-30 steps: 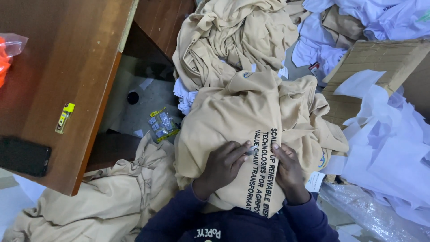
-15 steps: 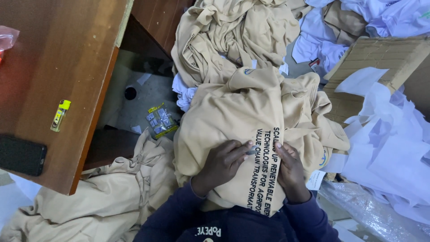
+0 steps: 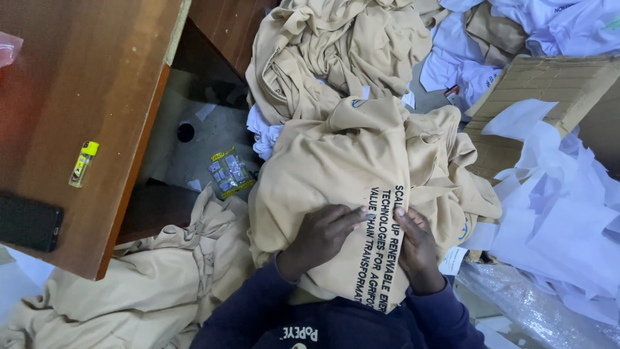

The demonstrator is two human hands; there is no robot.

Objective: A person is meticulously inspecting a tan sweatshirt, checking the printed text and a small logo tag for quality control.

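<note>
Two hands lie flat and open on one tan shirt (image 3: pixel 336 168) on the person's lap: left hand (image 3: pixel 321 234), right hand (image 3: pixel 416 245), close together. One lighter (image 3: pixel 83 164) and one phone (image 3: pixel 28 223) sit near the desk's (image 3: pixel 97 77) front edge.

A tan shirt (image 3: pixel 336 168) with black lettering, white paper sheets (image 3: pixel 555 213), a yellow lighter (image 3: pixel 84 163), a reddish-brown table (image 3: pixel 84 77).

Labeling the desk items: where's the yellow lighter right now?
In the head view the yellow lighter lies on the wooden desk at the left, just above the black phone, away from both hands.
</note>
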